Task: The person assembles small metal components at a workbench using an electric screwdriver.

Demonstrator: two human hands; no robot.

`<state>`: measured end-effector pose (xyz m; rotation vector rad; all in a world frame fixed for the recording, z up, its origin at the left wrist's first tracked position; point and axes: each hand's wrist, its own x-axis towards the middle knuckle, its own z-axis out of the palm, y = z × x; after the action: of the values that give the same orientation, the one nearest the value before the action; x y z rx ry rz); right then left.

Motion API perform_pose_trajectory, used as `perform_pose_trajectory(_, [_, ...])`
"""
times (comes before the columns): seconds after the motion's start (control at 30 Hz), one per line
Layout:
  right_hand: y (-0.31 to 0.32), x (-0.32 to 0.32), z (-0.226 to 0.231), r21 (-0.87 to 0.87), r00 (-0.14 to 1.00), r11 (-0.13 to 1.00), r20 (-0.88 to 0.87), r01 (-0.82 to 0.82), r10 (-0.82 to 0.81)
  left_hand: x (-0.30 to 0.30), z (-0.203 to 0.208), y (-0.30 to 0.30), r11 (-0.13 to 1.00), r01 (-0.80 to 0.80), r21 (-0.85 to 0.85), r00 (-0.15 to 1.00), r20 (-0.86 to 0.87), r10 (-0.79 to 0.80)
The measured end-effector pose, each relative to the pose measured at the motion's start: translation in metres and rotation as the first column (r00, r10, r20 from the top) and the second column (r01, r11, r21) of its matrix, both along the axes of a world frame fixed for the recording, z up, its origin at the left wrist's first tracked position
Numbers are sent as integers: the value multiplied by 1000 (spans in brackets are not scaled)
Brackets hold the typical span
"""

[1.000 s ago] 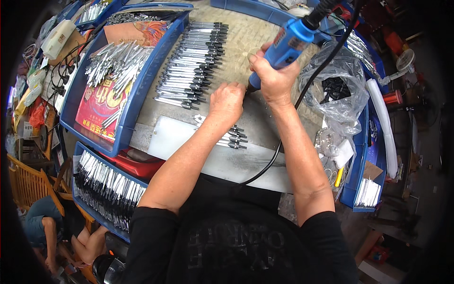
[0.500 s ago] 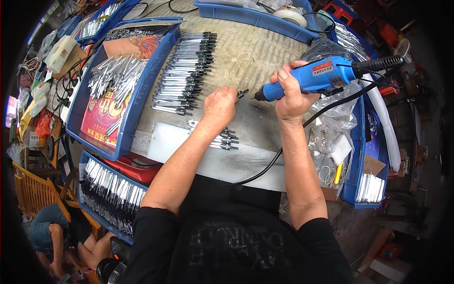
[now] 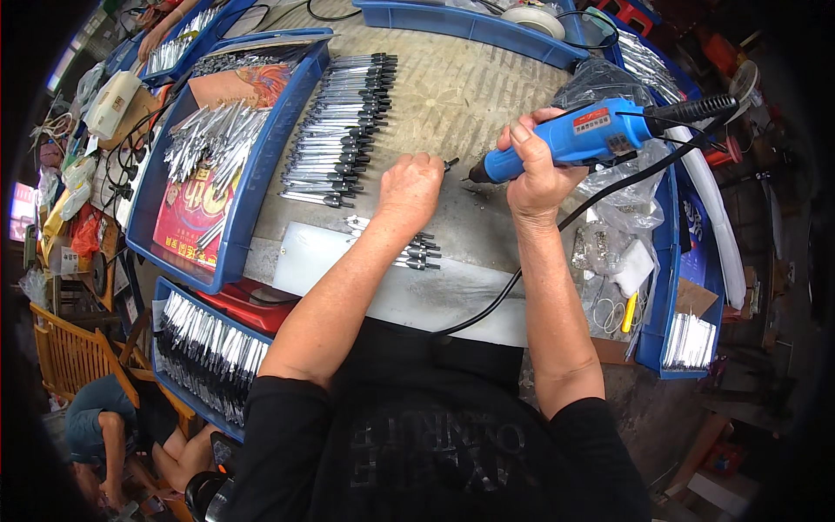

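My right hand (image 3: 541,170) is closed around a blue electric screwdriver (image 3: 565,139), whose dark nose points left over the table. My left hand (image 3: 410,187) is closed in a pinch on a slim metal rod; only its black tip (image 3: 451,163) shows beyond the fingers, a short gap from the screwdriver's nose. Left of that hand lies a long row of silver rods with black ends (image 3: 339,130), side by side. A smaller group of the same rods (image 3: 419,252) lies under my left forearm, partly hidden, on a white board (image 3: 313,261).
A blue tray (image 3: 248,213) with loose silver rods stands at the left; another tray (image 3: 165,348) of rods sits lower left. A black cable (image 3: 487,311) curves beneath my right forearm. Plastic bags and a yellow-handled tool (image 3: 629,313) lie at the right. A person (image 3: 100,426) sits lower left.
My left hand has shifted slightly up and right with the rod, its black tip nearer the screwdriver's nose. Another person's arm has come in over the far-left tray.
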<state>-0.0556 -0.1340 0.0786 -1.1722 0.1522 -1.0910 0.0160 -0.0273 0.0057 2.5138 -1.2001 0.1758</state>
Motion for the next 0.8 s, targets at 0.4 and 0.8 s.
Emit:
perform_pose_trajectory(0.4, [0,-4,-6,39,999,999,25,-26,25,8,-6,8,988,44,-150,997,-49,-52])
perform_pose_trajectory(0.8, [-3,-10,-8,42,1000,999,-1,19,-19,10,-6,11,980,29,-195,997,-70,-43])
